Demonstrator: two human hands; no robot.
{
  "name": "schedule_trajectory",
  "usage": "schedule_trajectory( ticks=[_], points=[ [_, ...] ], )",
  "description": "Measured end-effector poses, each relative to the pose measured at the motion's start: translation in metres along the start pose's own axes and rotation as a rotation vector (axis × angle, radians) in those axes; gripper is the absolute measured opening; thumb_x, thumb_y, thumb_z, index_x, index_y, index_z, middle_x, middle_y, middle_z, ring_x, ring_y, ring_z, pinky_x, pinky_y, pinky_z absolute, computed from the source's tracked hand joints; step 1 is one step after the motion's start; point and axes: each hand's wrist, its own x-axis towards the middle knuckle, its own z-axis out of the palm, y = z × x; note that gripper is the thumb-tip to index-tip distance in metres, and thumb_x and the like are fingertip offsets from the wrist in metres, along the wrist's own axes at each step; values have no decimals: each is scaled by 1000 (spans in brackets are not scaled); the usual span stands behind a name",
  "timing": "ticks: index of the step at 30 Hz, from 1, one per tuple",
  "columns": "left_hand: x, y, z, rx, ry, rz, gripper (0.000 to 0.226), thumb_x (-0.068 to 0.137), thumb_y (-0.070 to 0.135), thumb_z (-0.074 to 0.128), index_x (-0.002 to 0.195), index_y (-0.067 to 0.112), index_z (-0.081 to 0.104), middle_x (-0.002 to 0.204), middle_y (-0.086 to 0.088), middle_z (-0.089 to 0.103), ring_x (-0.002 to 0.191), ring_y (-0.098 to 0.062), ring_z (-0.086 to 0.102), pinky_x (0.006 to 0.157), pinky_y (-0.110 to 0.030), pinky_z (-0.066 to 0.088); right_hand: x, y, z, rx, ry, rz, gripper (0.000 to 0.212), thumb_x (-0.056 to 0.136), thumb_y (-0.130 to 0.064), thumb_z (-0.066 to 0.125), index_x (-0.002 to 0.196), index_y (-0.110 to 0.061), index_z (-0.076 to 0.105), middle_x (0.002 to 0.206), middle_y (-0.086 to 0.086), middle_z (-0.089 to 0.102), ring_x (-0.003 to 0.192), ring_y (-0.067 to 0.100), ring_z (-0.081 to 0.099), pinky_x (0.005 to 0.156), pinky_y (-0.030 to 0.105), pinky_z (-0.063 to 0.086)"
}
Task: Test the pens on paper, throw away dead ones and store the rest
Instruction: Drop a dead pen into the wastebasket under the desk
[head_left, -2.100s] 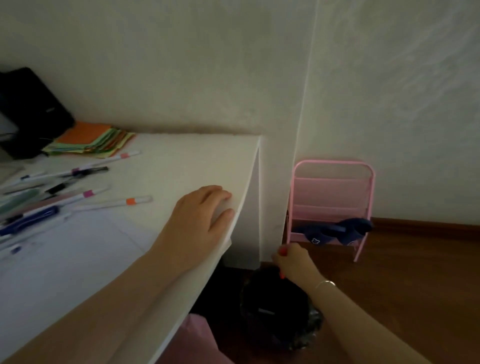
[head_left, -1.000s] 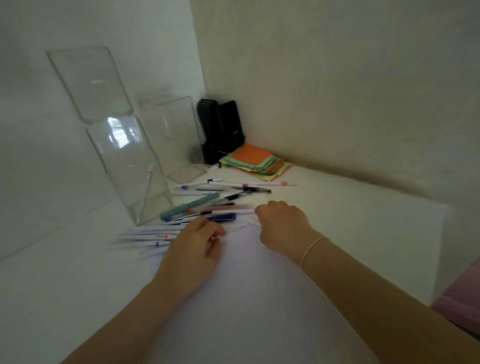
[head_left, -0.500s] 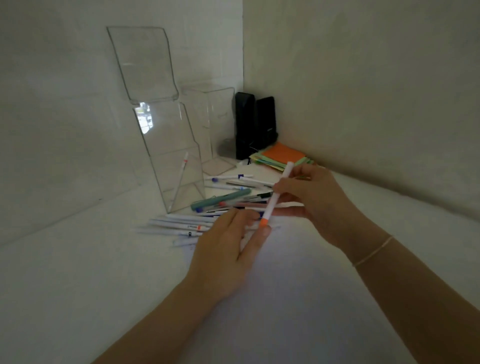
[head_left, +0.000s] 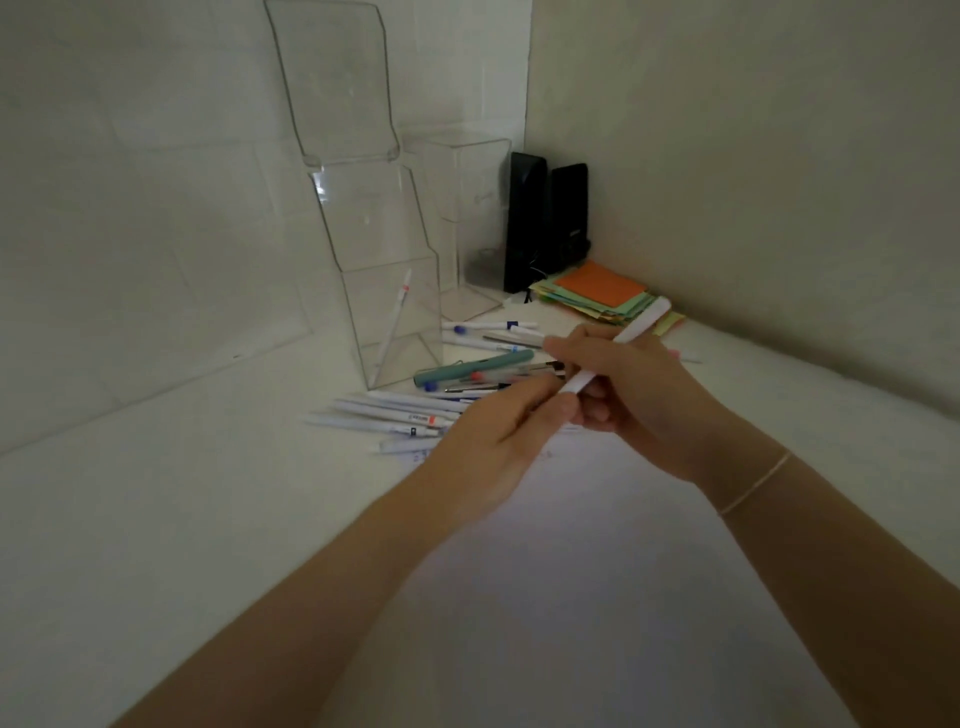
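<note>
Compared with half a second earlier, the white pen (head_left: 618, 347) lies flatter and more slanted; its orange-marked lower end, then visible above the left hand (head_left: 511, 423), is now covered by that hand's fingertips, and the two hands have closed in on each other.

The pen is held clear of the desk (head_left: 156, 519), above the far edge of the paper (head_left: 597, 597); its long axis runs diagonally, the blunt upper end pointing up and right toward the stack of coloured notes (head_left: 597, 293), the lower end pointing down and left. The right hand (head_left: 631, 397) grasps the barrel with curled fingers; the left hand pinches the lower end between thumb and fingertips.

The loose pens (head_left: 395, 415) lie on the desk just behind the hands, beside the clear acrylic holder (head_left: 374, 218); one white pen leans inside its lowest compartment (head_left: 397, 317).

Hidden or unclear: the pen's lower tip (whether a cap is on it cannot be told); several loose pens are partly covered by the hands; faint marks on the paper near the left hand are illegible; the dim light blurs detail on the black objects (head_left: 545, 218) in the corner.
</note>
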Motion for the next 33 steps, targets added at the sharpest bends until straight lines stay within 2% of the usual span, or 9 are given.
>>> schedule_trajectory(
  ticks=[3,5,8,11,14,18,22,27,33],
  points=[
    [2,0,-17,255,53,-51,32,94,50,30,100,26,50,73,10,58,66,-3,56,62,-23,43,0,-1,3,61,181,-74,30,91,-17,58,63,-11,49,48,3,48,40,14,44,39,22,37],
    [2,-13,-31,455,182,-67,26,95,46,31,95,24,44,62,8,52,55,-7,51,55,-25,40,1,2,7,119,260,-68,23,92,-18,56,71,-9,55,53,3,60,49,18,59,46,28,52],
    [-3,-42,-41,765,292,-46,19,96,36,41,89,19,46,59,6,52,53,-20,53,54,-32,41,2,17,23,80,142,2,12,89,-8,60,79,-1,57,72,15,63,68,25,65,66,33,60],
    [-7,-62,-36,920,230,-5,21,92,34,48,79,17,51,61,-2,60,54,-27,59,49,-28,36,6,34,41,-49,132,61,13,85,-6,65,76,-1,57,64,15,59,53,19,58,54,28,55],
    [-8,-67,-35,956,235,64,30,85,39,42,63,19,48,52,-1,58,44,-22,55,46,-22,24,11,52,55,-79,211,67,17,88,-3,58,71,1,56,47,11,56,34,15,51,36,21,42],
    [-11,-71,-36,961,229,31,34,86,41,54,61,24,38,58,-2,61,53,-20,56,51,-24,24,11,74,61,-231,357,-14,25,81,4,57,58,-2,50,30,-2,46,26,4,44,32,13,35],
    [-11,-79,-41,907,242,12,35,86,42,57,62,24,39,62,-3,63,58,-23,58,53,-26,28,8,77,64,-255,322,-43,18,80,5,59,63,10,55,35,2,52,28,5,48,33,14,39],
    [-11,-84,-41,850,257,41,32,76,48,30,61,24,45,58,-3,61,53,-21,55,51,-25,25,7,73,71,-273,303,-104,20,80,6,57,64,16,51,45,17,53,28,5,46,34,13,37],
    [-9,-88,-42,851,226,4,28,78,42,44,66,19,56,65,-4,64,62,-23,58,53,-27,32,15,78,72,-282,343,-75,17,78,7,57,61,8,53,49,21,49,28,5,41,34,15,34]
  ],
)
